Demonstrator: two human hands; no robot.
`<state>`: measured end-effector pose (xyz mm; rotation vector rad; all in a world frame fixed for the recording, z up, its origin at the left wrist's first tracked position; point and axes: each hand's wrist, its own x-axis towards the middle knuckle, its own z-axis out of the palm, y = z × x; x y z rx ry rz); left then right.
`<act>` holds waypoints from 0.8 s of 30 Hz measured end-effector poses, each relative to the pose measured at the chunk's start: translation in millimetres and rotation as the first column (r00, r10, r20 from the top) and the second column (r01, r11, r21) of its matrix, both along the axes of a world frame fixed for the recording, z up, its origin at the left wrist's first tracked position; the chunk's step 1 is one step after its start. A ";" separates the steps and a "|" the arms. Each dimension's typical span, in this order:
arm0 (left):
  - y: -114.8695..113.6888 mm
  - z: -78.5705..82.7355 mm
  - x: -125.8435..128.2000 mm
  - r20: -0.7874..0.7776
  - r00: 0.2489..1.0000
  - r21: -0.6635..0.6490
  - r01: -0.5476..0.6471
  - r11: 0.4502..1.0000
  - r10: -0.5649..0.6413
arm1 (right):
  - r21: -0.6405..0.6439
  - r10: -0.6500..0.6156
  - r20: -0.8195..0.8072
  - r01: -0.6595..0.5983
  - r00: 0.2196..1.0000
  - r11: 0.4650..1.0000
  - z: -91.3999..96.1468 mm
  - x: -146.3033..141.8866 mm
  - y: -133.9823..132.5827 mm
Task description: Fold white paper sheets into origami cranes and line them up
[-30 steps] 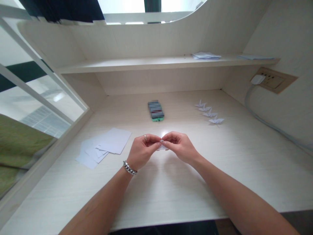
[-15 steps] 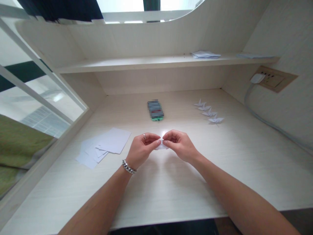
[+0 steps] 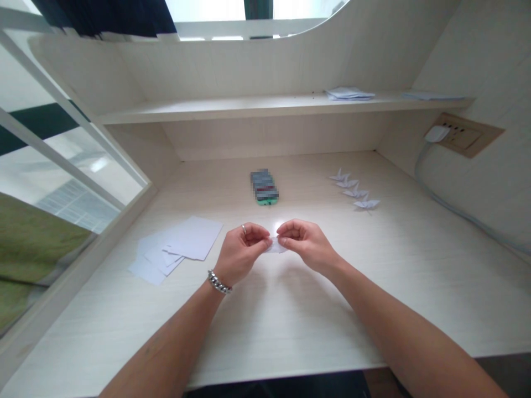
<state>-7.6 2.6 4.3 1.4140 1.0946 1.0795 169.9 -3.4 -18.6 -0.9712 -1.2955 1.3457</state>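
A small folded piece of white paper (image 3: 275,246) is pinched between both hands just above the pale wooden desk (image 3: 290,309). My left hand (image 3: 241,253), with a ring and a chain bracelet, grips its left end with closed fingers. The fingers of my right hand (image 3: 305,245) are closed on its right end. Most of the paper is hidden by the fingertips.
Loose white paper sheets (image 3: 176,247) lie to the left of my hands. A blurred dark phone-like object (image 3: 264,187) sits further back. Several folded paper cranes (image 3: 355,190) form a row at the back right. A shelf (image 3: 282,103) holds more papers (image 3: 349,94). A wall socket (image 3: 460,134) has a cable.
Both hands have shifted slightly away from me with the paper; the fingertips have worked a little on the fold. Nothing else has moved.
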 end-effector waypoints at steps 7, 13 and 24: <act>-0.7 1.5 -0.9 -0.045 0.999 0.032 0.013 0.999 -0.011 | -0.011 0.033 0.020 -0.033 0.999 0.999 3.8 2.1 -1.2; -0.2 4.5 -2.4 -0.074 0.995 0.009 0.073 0.997 -0.072 | 0.043 -0.008 0.101 0.004 0.995 0.999 5.0 0.9 -2.7; -2.1 -4.1 0.9 -0.145 0.986 0.066 0.094 0.993 -0.084 | 0.096 -0.005 0.223 -0.017 0.975 0.995 6.4 -1.3 -6.7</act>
